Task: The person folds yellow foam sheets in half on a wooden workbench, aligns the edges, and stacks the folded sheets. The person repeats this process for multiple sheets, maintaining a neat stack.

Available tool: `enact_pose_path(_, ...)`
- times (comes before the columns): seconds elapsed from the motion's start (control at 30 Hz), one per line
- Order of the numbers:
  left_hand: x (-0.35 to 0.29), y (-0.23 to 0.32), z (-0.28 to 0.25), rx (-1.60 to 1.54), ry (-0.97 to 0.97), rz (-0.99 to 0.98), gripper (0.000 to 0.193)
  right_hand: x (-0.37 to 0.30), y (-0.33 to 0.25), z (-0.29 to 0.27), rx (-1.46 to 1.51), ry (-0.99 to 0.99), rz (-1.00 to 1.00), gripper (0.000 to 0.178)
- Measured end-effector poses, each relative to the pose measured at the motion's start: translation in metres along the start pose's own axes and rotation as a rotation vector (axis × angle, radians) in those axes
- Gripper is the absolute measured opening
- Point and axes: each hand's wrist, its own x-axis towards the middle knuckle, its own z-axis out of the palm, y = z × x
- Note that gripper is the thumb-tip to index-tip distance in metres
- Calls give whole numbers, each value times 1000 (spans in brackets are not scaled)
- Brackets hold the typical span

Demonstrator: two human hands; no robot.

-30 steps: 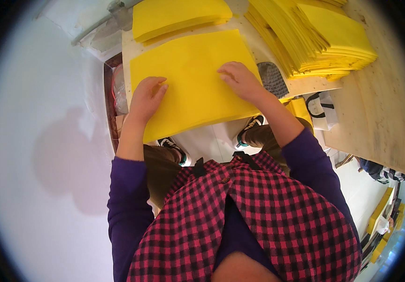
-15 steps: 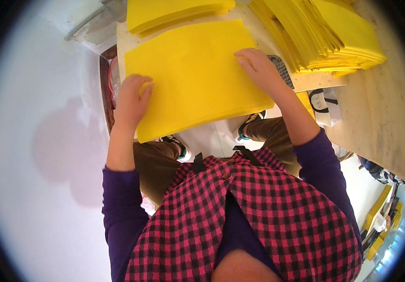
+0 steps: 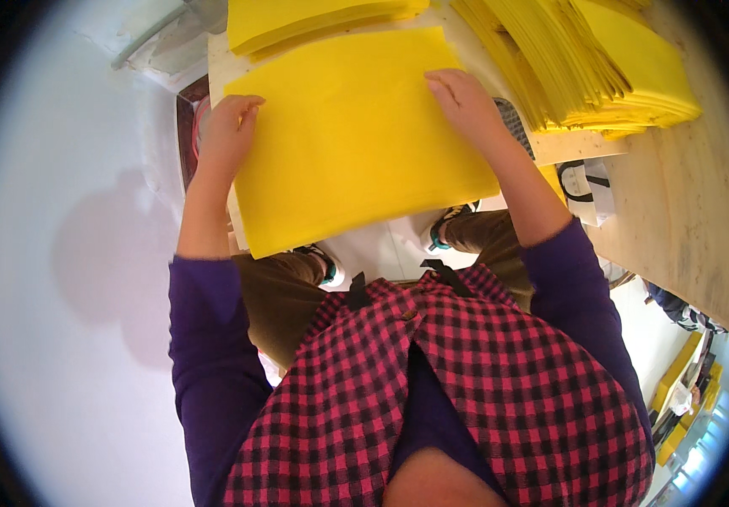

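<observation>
A flat stack of yellow sheets (image 3: 356,144) lies in front of me, its near edge hanging past the table edge above my feet. At its left edge, near the far corner, my left hand (image 3: 231,131) is closed with curled fingers around the side. Along the right edge, my right hand (image 3: 466,106) has its fingers and thumb close together on the far right part of the stack. The undersides of both grips are hidden. Whether the sheets are cloth or paper I cannot tell.
Another yellow stack (image 3: 322,21) sits just beyond. Folded yellow pieces (image 3: 584,76) are heaped at the far right on the wooden table (image 3: 677,194). A dark grey textured pad (image 3: 514,127) shows beside my right wrist. A white bag with black handles (image 3: 586,190) is below the table edge. A white wall (image 3: 68,253) stands left.
Both hands have moved farther from me along the sides of the stack, the left one more. The left fingers have drawn closer to the thumb.
</observation>
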Motion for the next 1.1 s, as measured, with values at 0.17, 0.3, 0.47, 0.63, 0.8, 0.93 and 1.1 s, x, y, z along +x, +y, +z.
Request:
enact_pose_path(0.17,-17,6,9,-110,-51,59,17,-13,-14,4,102,63,-178,35)
enact_pose_path(0.3,15,-10,21,-105,-127,-72,19,28,-12,24,72,-47,-154,35)
enact_pose_path(0.47,37,-16,7,-32,-147,-43,20,50,2,24,-16,-39,-10,36)
enact_pose_path(0.63,-2,11,-6,-157,-114,-34,17,11,1,0,29,-6,-123,32)
enact_pose_path(0.8,-40,23,-3,-109,-190,-28,20,-8,0,-13,-9,-129,-226,30)
enact_pose_path(0.93,-9,2,6,41,-78,131,26,22,7,-1,-54,-117,-190,28)
enact_pose_path(1.1,8,-5,-2,134,-45,102,29,31,19,-7,-86,-66,-89,29)
